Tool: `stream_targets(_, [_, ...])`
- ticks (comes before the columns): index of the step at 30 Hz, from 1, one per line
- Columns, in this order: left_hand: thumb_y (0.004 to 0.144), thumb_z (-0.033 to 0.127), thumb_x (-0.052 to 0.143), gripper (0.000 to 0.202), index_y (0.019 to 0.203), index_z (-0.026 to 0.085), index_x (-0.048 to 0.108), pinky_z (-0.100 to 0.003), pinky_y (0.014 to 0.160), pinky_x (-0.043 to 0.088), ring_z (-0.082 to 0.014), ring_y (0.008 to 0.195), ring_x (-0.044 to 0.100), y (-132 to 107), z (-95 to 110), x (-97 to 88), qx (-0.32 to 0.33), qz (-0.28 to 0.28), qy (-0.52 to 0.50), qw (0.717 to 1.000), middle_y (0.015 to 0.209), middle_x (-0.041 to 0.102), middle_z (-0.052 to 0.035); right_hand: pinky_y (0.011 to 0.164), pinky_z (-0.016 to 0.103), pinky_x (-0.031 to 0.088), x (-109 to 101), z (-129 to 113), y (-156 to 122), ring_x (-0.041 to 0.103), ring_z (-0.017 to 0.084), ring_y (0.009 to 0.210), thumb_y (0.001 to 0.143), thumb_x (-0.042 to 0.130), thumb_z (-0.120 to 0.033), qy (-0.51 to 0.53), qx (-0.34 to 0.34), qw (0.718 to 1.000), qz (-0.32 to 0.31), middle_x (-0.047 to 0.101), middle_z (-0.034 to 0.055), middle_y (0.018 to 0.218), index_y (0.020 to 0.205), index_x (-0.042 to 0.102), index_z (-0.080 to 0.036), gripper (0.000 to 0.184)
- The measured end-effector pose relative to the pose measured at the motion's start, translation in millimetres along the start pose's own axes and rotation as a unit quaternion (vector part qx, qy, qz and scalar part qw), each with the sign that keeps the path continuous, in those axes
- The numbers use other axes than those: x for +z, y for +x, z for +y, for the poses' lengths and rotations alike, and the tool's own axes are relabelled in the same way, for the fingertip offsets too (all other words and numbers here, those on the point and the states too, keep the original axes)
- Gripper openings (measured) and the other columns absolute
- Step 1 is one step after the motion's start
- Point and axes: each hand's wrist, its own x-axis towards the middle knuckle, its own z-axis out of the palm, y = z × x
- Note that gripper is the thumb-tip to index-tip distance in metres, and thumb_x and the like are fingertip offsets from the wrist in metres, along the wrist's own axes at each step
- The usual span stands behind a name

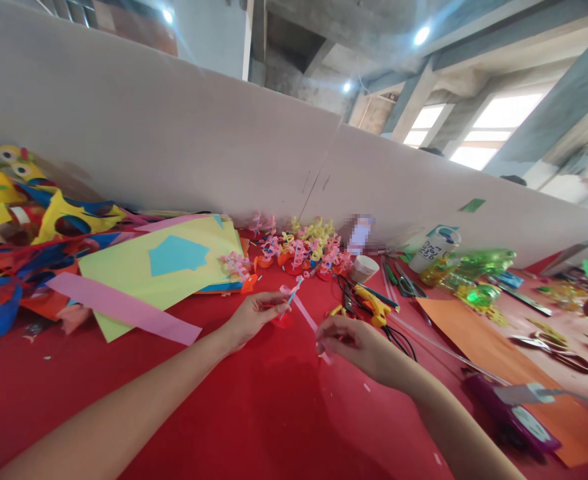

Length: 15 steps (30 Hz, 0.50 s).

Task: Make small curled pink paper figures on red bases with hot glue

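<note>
My left hand point(254, 317) is closed in a pinch on a thin light-blue stick point(294, 295), which leans up to the right. Around the stick's upper part curls one end of a pink paper strip point(304, 312). The strip slants down to my right hand point(347, 341), whose thumb and fingers close on its lower part. Just below the stick, a small red piece point(283, 322) blends into the red table. Behind my hands stand several curled pink and yellow paper flowers point(319, 240) on orange-red bases.
Green paper sheets point(124, 280) and a pink strip point(129, 310) lie left. To the right are a yellow glue gun point(374, 305), a paper cup point(364, 268), scissors point(409, 285), orange paper point(474, 333) and a purple power strip point(511, 413). A white partition point(174, 147) rises behind.
</note>
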Motion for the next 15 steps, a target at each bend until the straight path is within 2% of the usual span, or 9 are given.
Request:
stream_targets(4, [0.065, 0.035, 0.075, 0.033, 0.092, 0.018, 0.071, -0.034, 0.080, 0.049, -0.0191, 0.081, 0.067, -1, 1, 1.0, -0.010, -0.006, -0.010, 1.000, 0.082, 0.075, -0.0047, 0.070, 0.026, 0.045, -1, -25, -6, 0.064, 0.017, 0.081, 0.084, 0.049, -0.016, -0.173, -0.036, 0.984, 0.006, 0.070, 0.0034, 0.091, 0.096, 0.066, -0.023, 0.022])
stream_targets(8, [0.063, 0.038, 0.076, 0.033, 0.089, 0.018, 0.072, -0.035, 0.079, 0.049, -0.0202, 0.080, 0.067, -3, 2, 2.9, -0.002, -0.018, -0.002, 1.000, 0.084, 0.075, -0.0050, 0.069, 0.029, 0.045, 8, -48, 6, 0.064, 0.020, 0.078, 0.083, 0.051, -0.014, -0.339, -0.090, 0.936, -0.013, 0.070, 0.0061, 0.081, 0.090, 0.069, -0.020, 0.020])
stream_targets(11, [0.064, 0.039, 0.075, 0.032, 0.088, 0.018, 0.072, -0.032, 0.076, 0.049, -0.0196, 0.078, 0.066, -4, 3, 3.5, -0.001, -0.030, -0.001, 1.000, 0.084, 0.074, -0.0055, 0.078, 0.028, 0.045, 17, -57, 18, 0.063, 0.019, 0.089, 0.080, 0.049, -0.006, -0.365, -0.154, 0.916, -0.054, 0.070, 0.0053, 0.090, 0.092, 0.068, -0.020, 0.026])
stream_targets(15, [0.063, 0.038, 0.075, 0.028, 0.083, 0.018, 0.072, -0.030, 0.072, 0.049, -0.0190, 0.076, 0.065, -3, 0, 3.1, 0.008, -0.031, -0.011, 0.999, 0.082, 0.074, -0.0051, 0.077, 0.027, 0.047, 23, -60, 29, 0.065, 0.019, 0.086, 0.074, 0.048, 0.003, -0.379, -0.144, 0.912, -0.070, 0.071, 0.0058, 0.091, 0.092, 0.068, -0.019, 0.035])
